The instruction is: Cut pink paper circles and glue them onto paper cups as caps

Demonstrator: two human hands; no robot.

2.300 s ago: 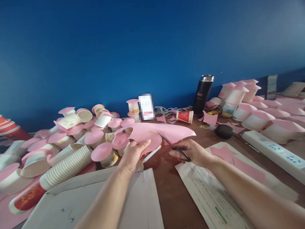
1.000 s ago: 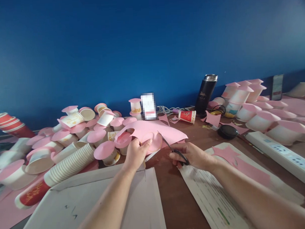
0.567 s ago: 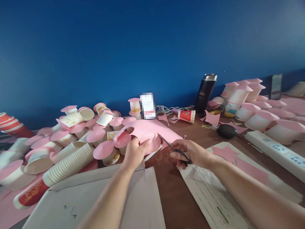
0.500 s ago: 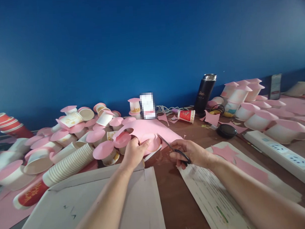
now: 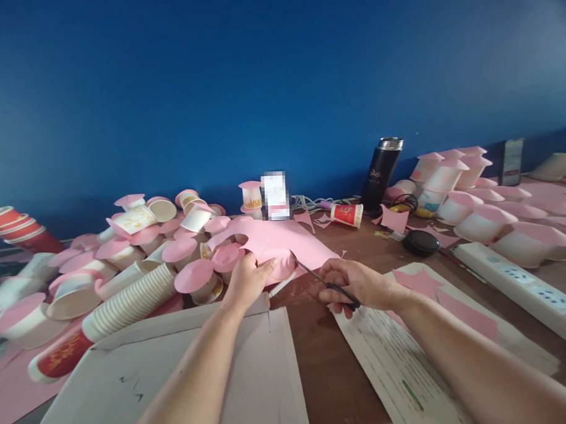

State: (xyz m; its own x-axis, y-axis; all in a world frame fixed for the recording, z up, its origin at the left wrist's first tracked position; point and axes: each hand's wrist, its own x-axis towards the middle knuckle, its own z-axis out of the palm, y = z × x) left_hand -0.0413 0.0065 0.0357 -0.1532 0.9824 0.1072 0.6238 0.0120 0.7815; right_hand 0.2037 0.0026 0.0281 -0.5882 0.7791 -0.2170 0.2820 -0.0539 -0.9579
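My left hand pinches a sheet of pink paper near its lower left edge, thumb on top. Under the paper by my thumb, a round shape like a paper cup shows, partly hidden. Black-handled scissors are in my right hand, with their blades pointing up and left at the edge of the round pink part. The sheet has a curved cut-out at its left side. Just left of my left hand stand paper cups with pink discs on them.
A stack of nested paper cups lies at left beside a cardboard box. At right are a printed board with pink scraps, a power strip, a black round lid, a black thermos and more pink-topped cups.
My right hand and the scissors have shifted slightly right and down. The round pink part by my left thumb looks a little turned; my left hand stays on the paper.
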